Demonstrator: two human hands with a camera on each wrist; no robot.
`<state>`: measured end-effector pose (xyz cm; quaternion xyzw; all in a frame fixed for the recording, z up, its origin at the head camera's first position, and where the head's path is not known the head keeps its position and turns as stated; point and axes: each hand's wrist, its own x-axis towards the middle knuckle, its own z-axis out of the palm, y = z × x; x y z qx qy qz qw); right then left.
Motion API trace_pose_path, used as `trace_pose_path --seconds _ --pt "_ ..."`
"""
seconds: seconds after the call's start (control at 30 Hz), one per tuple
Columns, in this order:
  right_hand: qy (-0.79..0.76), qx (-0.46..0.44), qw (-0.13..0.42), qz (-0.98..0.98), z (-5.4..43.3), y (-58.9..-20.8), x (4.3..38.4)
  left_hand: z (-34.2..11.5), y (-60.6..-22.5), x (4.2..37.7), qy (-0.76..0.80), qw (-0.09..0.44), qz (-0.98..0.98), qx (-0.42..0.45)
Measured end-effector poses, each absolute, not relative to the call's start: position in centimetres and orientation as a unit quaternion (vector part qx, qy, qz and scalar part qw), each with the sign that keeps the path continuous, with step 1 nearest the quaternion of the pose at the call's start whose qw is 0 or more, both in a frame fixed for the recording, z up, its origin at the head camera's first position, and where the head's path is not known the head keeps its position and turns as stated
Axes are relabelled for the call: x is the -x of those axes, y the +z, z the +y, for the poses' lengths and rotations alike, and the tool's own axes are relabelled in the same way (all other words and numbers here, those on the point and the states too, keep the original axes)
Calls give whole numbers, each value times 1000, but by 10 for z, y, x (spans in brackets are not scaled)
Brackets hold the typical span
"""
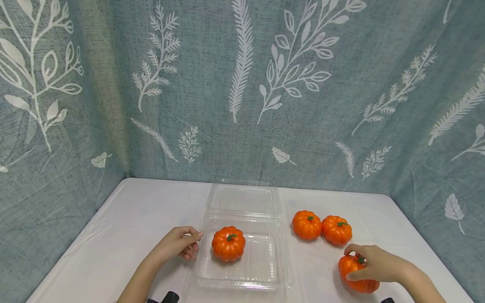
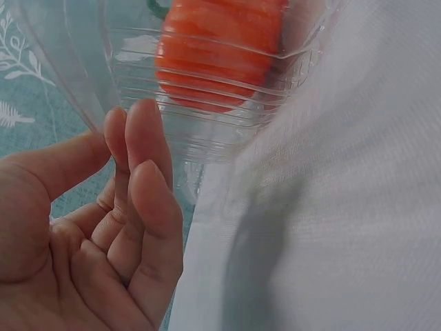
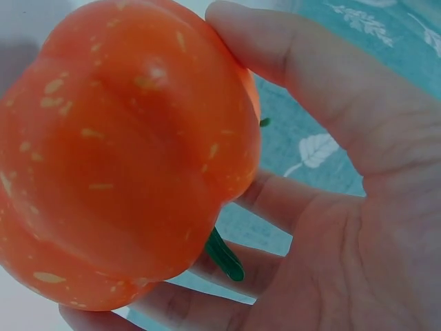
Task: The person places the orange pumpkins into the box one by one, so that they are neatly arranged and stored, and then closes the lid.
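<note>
A clear plastic clamshell container lies with its lid folded back, and one orange pumpkin with a green stem sits inside on the left. My left hand pinches the container's left rim between thumb and fingertips, as the left wrist view shows close up. To the right of the container, my right hand grips another orange pumpkin, thumb on one side and fingers around the other. Yellow flecks mark this pumpkin's skin in the right wrist view; its green stem points toward the palm.
Two more orange pumpkins, a left one and a right one, sit side by side beyond my right hand. A white cloth covers the table. Blue-green curtains with white leaf prints hang behind and at both sides.
</note>
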<state>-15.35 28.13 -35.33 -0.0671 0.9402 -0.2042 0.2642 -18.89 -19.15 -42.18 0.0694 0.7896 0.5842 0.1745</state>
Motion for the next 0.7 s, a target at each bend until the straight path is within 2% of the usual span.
trace_pose_path --seconds 0.37,0.7 --pt "-211 76 257 940 268 -350 155 -193 -423 190 585 174 789 -72" --pt "-226 150 252 929 245 -334 160 -193 -422 189 584 174 789 -75"
